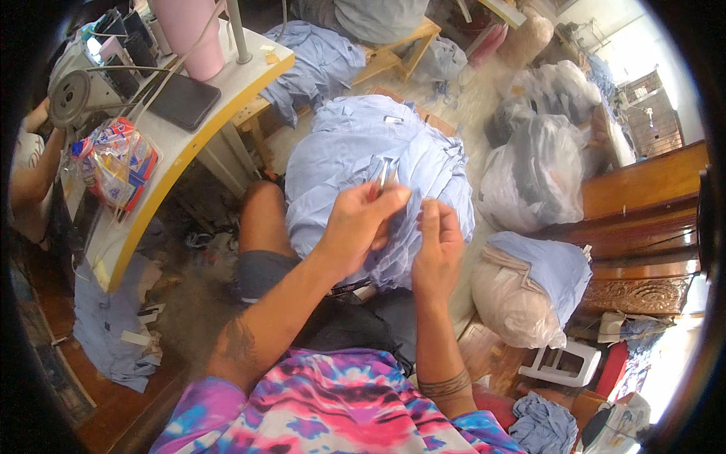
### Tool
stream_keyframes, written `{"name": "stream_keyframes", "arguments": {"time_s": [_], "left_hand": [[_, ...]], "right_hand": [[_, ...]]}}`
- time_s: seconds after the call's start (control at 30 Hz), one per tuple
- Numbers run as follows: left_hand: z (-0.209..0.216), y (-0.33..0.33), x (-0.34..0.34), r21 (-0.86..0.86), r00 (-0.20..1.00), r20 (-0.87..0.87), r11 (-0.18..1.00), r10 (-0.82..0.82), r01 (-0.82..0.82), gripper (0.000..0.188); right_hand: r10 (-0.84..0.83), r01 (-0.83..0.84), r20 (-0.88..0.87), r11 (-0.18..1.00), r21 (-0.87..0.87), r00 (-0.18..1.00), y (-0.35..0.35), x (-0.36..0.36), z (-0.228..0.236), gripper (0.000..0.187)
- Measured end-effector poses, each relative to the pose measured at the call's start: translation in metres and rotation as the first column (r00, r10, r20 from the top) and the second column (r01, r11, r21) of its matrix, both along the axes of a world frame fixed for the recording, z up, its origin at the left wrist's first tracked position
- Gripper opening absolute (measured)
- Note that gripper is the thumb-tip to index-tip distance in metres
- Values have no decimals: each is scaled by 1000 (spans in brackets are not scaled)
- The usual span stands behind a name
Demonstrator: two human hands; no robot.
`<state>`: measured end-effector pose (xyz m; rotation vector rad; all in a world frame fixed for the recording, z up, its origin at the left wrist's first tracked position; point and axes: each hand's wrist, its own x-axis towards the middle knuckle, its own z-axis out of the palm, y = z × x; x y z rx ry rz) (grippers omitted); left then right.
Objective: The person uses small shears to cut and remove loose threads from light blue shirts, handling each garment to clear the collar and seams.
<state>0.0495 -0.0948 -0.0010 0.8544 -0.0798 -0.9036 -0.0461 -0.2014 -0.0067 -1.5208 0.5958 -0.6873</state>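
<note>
A large heap of light blue garments [340, 151] lies in front of me, between my legs. Over its middle, my left hand [357, 223] is closed round a small pair of thread snips [386, 172], whose metal blades point up and away from me. Something reddish shows at the grip; the rest of the handle is hidden by my fingers. Just to the right, my right hand [439, 236] is closed in a pinch on a fold of the light blue cloth [412, 219]. A small gap separates the two hands.
On the left, a yellow-edged table [249, 76] bears a black phone [181, 101], a pink tumbler [189, 38] and a plastic-wrapped packet [121, 166]. Another person's arm [38, 163] shows beyond. Stuffed plastic bags [533, 174], a cloth-topped sack [514, 295] and a white stool [560, 365] stand right.
</note>
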Motion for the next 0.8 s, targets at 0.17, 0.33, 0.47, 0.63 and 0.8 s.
{"name": "stream_keyframes", "arguments": {"time_s": [0.17, 0.33, 0.47, 0.63, 0.8], "left_hand": [[41, -46, 54, -8, 956, 291, 999, 41, -41, 18], [-8, -92, 114, 84, 735, 637, 927, 233, -367, 25], [-37, -22, 80, 161, 618, 764, 872, 186, -462, 29], [-48, 93, -21, 537, 550, 806, 660, -218, -526, 28], [-95, 92, -32, 559, 543, 785, 717, -297, -416, 23]], "right_hand": [[-103, -56, -246, 824, -564, 964, 0, -9, -7, 55], [-17, -232, -544, 893, -386, 839, -50, 5, -37, 55], [-241, 235, -62, 967, -93, 968, -63, -20, -39, 46], [88, -346, -515, 834, -430, 853, -12, -77, -50, 36], [120, -416, -477, 699, -582, 870, -18, -81, -78, 20]]}}
